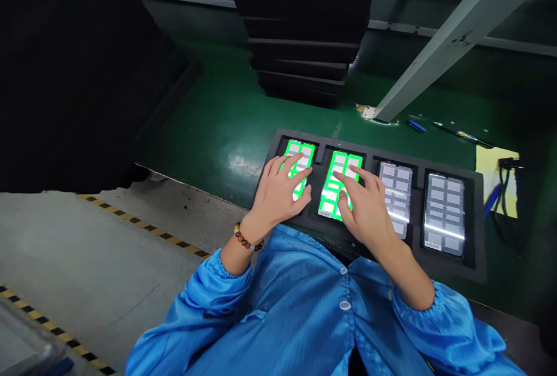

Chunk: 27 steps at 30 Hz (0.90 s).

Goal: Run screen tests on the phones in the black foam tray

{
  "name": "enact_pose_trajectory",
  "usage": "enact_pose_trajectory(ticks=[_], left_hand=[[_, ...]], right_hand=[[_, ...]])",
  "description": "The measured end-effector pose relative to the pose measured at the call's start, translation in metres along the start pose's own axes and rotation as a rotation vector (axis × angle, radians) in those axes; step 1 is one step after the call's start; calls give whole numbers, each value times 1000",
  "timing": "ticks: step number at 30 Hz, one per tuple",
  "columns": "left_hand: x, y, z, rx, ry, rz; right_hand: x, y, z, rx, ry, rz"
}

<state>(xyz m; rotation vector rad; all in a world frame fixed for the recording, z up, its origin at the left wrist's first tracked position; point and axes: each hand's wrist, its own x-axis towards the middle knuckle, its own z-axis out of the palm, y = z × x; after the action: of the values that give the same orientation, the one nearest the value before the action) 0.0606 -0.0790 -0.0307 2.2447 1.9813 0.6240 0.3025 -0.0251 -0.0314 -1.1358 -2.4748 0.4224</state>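
A black foam tray lies along the table's near edge with several phone-like screens set in its slots. My left hand, wrist ringed by a beaded bracelet, spreads its fingers over the leftmost screen, which glows with green and white blocks. Over the second screen, lit the same way, is my right hand with fingers apart. Whether the fingertips touch the glass, I cannot tell. Two greyish screens to the right, the third screen and the fourth screen, show pale blocks and light reflections.
A stack of black trays stands at the back of the green table. A grey post slants up behind the tray. Rightward lie a blue cap, a pen, yellow paper and a black cable. Black cloth hangs left.
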Motion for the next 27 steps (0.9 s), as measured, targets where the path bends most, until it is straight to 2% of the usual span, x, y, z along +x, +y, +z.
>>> enact_pose_trajectory(ticks=[3,7,10,14,20,22,27], left_hand=[[0,-6,-2,16,26,-45],[-11,-25,-10,65,90,-165],[-15,-32,-11,91,108,-193],[-3,-24,-5,74,93,-143],[25,-4,4,55,-28,-18],[27,-7,2,79,-25,-53],[16,-28,-5,95,36,-197]], right_hand=[[-2,2,-3,-28,-8,-1],[-15,14,-15,-80,17,64],[-17,23,-18,-113,61,119],[-1,22,-8,-95,103,158],[24,10,6,-24,27,27],[23,12,4,-37,19,28],[6,28,-9,-51,72,126]])
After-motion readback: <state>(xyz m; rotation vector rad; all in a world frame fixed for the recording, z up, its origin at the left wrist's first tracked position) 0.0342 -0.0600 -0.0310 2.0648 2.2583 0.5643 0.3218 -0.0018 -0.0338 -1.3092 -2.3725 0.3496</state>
